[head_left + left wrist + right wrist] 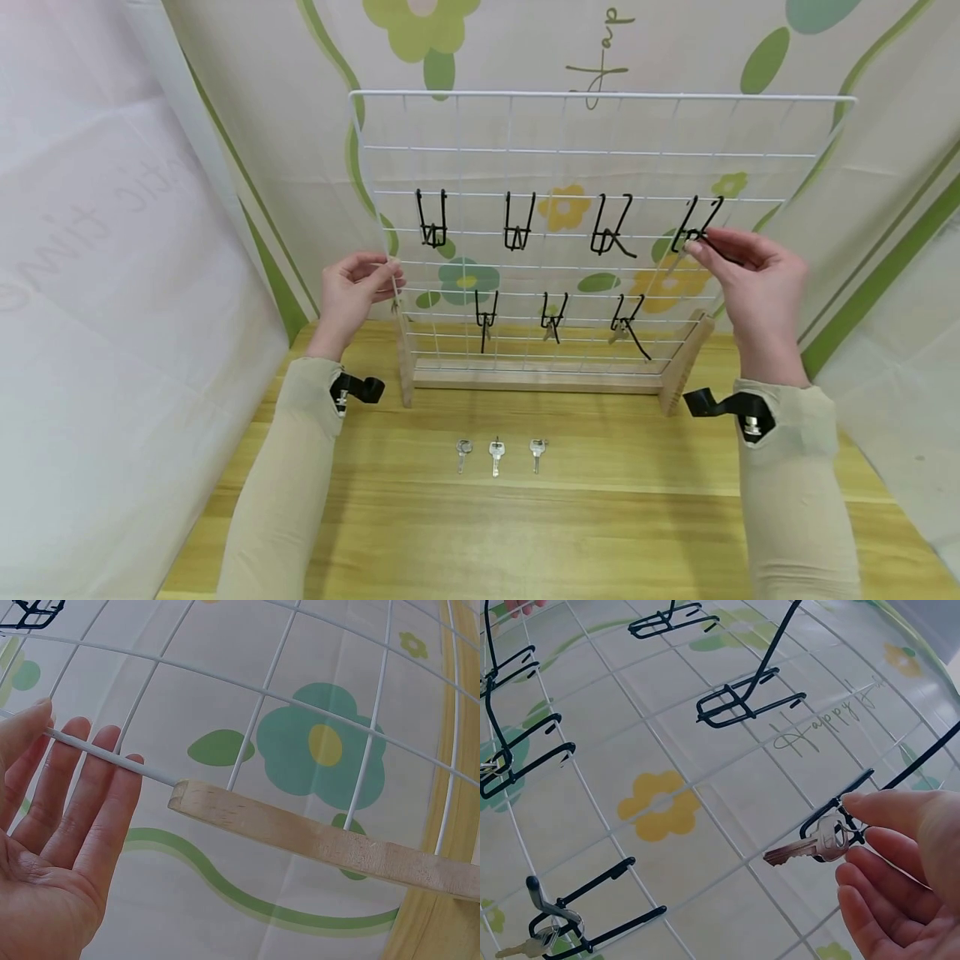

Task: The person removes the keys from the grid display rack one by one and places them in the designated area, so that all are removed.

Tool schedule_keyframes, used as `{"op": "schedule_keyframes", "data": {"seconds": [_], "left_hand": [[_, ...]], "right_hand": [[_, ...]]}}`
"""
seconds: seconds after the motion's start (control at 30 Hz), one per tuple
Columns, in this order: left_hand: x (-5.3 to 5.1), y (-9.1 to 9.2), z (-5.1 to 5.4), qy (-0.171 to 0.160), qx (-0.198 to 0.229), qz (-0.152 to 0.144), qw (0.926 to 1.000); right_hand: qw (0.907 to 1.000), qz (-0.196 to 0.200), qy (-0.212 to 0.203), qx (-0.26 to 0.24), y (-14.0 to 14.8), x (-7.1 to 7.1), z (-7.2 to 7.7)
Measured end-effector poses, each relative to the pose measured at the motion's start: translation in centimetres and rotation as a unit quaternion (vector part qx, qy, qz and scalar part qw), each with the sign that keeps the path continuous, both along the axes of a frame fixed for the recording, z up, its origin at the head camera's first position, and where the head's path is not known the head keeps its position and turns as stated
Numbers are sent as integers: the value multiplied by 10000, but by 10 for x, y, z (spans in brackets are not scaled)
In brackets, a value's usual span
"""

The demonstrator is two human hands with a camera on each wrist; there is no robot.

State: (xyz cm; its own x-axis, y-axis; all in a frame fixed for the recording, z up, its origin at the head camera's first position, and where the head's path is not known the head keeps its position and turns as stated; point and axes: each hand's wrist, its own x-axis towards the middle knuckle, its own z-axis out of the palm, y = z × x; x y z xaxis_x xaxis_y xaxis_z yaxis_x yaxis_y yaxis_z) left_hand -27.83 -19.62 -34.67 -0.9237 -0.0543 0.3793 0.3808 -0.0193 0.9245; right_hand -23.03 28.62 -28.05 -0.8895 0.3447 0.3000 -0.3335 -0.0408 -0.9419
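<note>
Hands (761, 279) hold wire grid (600, 96), toothed metal key (821, 841).

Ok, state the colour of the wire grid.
The wire grid is white, clearest in the head view.

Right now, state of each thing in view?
Rack: set in wooden stand
Left hand: pinches rack's left edge
Right hand: pinches a key
That key: at upper right hook; hung or not, unclear
Other upper hooks: no key visible
Lower hooks: one key each
Loose keys: three, lying on table
</note>
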Motion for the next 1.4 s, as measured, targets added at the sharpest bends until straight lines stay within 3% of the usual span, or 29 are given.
{"op": "schedule_keyframes", "data": {"seconds": [0.6, 0.9, 1.1, 1.4], "left_hand": [[-1, 0, -1, -9, -18, 21, 10000], [0, 0, -2, -49, -30, 61, 10000], [0, -1, -3, -46, 7, 9, 10000], [0, -1, -5, 87, 130, -96, 9998]], "right_hand": [[9977, -526, 363, 240, -10, -8, 2], [9992, -209, -27, 354, -3, -3, 6], [9999, 40, -69, 73, 0, 0, 6], [9999, 2, -77, 136, 4, 11, 5]]}}
